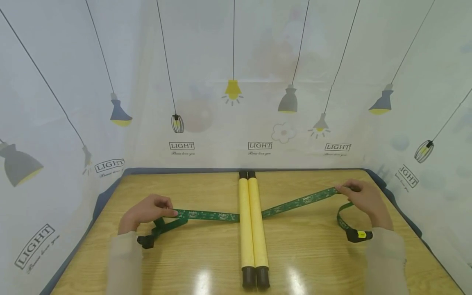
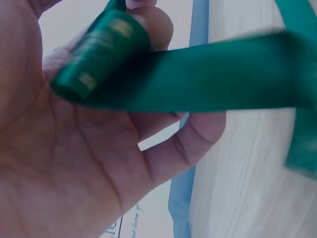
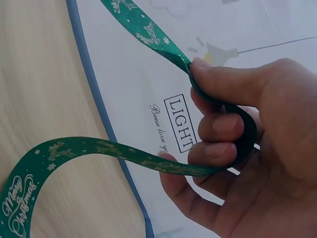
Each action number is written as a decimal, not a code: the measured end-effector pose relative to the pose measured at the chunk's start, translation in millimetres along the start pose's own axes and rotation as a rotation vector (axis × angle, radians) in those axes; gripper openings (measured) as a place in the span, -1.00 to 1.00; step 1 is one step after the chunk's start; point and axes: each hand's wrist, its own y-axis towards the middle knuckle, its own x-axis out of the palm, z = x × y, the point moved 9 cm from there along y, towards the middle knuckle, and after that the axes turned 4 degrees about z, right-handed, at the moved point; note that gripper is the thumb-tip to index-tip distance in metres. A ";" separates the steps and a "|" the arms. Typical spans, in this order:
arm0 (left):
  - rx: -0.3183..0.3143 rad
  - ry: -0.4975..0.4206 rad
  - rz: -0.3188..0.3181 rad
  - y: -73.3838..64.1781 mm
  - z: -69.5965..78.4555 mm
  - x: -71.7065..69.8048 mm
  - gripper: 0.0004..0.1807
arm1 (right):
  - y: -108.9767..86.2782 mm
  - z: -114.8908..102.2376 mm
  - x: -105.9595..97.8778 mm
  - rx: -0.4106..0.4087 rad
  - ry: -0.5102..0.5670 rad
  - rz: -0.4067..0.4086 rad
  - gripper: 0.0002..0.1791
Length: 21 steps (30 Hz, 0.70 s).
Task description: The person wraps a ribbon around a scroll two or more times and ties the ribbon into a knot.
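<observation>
Two yellow rods (image 1: 253, 229) with dark end caps lie side by side on the wooden table. A green ribbon (image 1: 208, 216) with a pale printed pattern runs crosswise beneath them. My left hand (image 1: 151, 208) pinches it left of the rods, and its tail folds back below the fingers. On the other side, my right hand (image 1: 363, 198) holds the ribbon higher, between thumb and fingers. In the right wrist view the ribbon (image 3: 84, 148) loops round the curled fingers and shows "Merry Christmas" lettering. Its middle is hidden by the rods.
The wooden table (image 1: 199, 254) has a blue edging (image 1: 206, 169) along its back. White sheeting (image 1: 206, 61) printed with hanging lamps encloses the back and both sides. Small black items sit by the left wrist (image 1: 146, 241) and right wrist (image 1: 355, 235).
</observation>
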 end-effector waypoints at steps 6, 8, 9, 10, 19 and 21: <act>-0.005 -0.009 0.009 -7.6 -5.9 -10.2 -0.74 | -2.3 5.3 -10.8 0.011 -0.026 0.057 -0.37; -0.012 -0.006 0.017 -9.4 -8.7 -13.9 -0.74 | -2.6 6.6 -12.8 0.014 -0.037 0.068 -0.35; -0.017 -0.001 0.023 -10.2 -10.1 -15.8 -0.73 | -2.7 7.2 -13.5 0.016 -0.036 0.071 -0.34; -0.024 0.003 0.032 -11.0 -11.4 -17.9 -0.73 | -2.6 7.9 -14.3 0.020 -0.037 0.075 -0.33; -0.067 0.026 0.029 -17.6 -13.1 -22.6 -0.70 | -4.0 10.4 -20.2 0.042 -0.026 0.117 -0.27; -0.090 0.029 0.020 -19.2 -13.8 -21.5 -0.69 | -3.9 10.9 -21.5 0.044 -0.019 0.129 -0.27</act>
